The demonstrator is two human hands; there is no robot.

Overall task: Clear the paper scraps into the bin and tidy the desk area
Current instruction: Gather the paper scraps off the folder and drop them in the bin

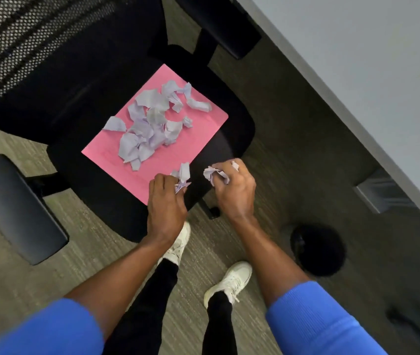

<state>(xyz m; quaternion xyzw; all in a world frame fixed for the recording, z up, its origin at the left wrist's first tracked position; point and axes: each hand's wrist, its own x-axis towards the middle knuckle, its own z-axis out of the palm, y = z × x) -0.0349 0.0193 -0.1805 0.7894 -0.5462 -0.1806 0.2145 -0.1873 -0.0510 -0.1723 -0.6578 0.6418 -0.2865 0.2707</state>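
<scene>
head view: looking down at an office chair (116, 73), person standing just near of it
left hand (166, 201): fingers curled closed around a crumpled lilac scrap (182, 176), over the near edge of the pink sheet (168, 152)
right hand (232, 185): closed on a second crumpled scrap (215, 174), a bit of paper poking out past the fingers, over the seat's near right corner
paper scraps (150, 124): loose pile of torn lilac pieces on the pink sheet, mostly its far and middle part
pink sheet: lies flat on the black chair seat (tilted diamond-wise in frame)
bin (318, 249): round, dark, on the carpet (24, 278) right of the person's feet, near the desk
desk (370, 60): grey top along the right side, chair just left of it
sleeves (316, 319): blue, pushed up the forearms
</scene>
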